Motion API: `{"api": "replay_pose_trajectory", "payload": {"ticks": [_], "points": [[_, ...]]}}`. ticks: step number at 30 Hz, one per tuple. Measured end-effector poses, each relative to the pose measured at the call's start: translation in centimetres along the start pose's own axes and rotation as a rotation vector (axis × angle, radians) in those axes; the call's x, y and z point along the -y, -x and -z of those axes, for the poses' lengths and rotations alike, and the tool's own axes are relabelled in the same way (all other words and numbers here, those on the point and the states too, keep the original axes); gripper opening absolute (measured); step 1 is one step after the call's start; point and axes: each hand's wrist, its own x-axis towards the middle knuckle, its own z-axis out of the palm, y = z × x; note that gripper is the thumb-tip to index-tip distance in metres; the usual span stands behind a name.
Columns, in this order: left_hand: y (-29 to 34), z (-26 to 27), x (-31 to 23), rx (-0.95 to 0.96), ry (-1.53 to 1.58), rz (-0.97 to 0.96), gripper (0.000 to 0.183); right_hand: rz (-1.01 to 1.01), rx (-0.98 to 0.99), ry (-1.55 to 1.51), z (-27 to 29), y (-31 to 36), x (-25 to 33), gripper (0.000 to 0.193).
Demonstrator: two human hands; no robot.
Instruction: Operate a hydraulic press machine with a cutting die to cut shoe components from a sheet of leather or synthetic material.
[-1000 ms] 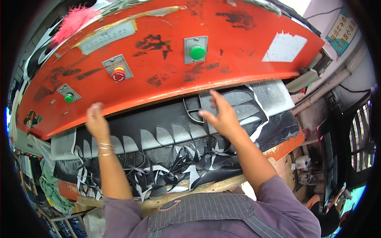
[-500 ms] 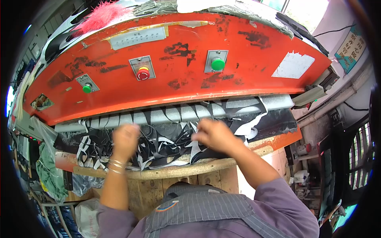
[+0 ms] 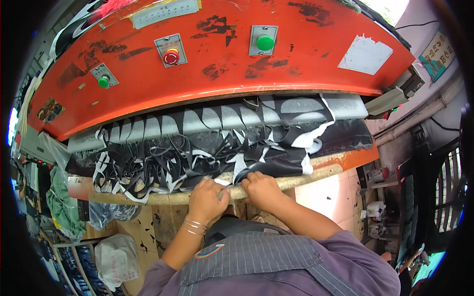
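My left hand [image 3: 208, 200] is closed over the wooden rail [image 3: 168, 199] along the near edge of the machine's bed, its thumb on the near side. Close to its right, my right hand [image 3: 261, 190] also grips the rail, fingers curled over the top beside a black sheet [image 3: 281, 168]. Beyond both hands lies a tangle of black and white offcut strips [image 3: 163, 165]. Farther back, a pale strip [image 3: 192, 121] shows through rounded cut-outs in black material. Some fingertips are hidden by the rail and scraps.
A red machine beam [image 3: 212, 64] spans the far side, carrying a red stop button [image 3: 171, 57], a green button [image 3: 265, 43] and a smaller green button [image 3: 103, 81]. A white bag [image 3: 117, 259] stands at lower left. Shelves with containers [image 3: 376, 209] are at right.
Both hands have come nearer to me, from over the scraps down to the rail, and closer together. The view has shifted, so the beam sits higher; more of the pale strip shows.
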Motion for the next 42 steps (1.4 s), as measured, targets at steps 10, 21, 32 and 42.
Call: {"api": "replay_pose_trajectory", "payload": {"ticks": [10,21,32,42], "points": [[-7.3,2.8,1.3,0.461,0.262,0.041,0.032,-0.488,-0.175,-0.221,5.5,-9.3,-9.1,0.069],[-20.1,-1.7,15.3,0.135,-0.507,0.301,0.062,-0.632,-0.232,-0.933,1.6,-11.3,-17.5,0.063],[-16.0,-3.6,10.0,0.261,-0.466,0.21,0.056,-0.473,-0.242,-1.005,2.8,-13.1,-12.6,0.055],[-15.3,-10.5,-0.5,0.269,1.472,0.471,0.047,-0.184,-0.262,-0.766,2.0,-4.7,-10.5,0.058]]}}
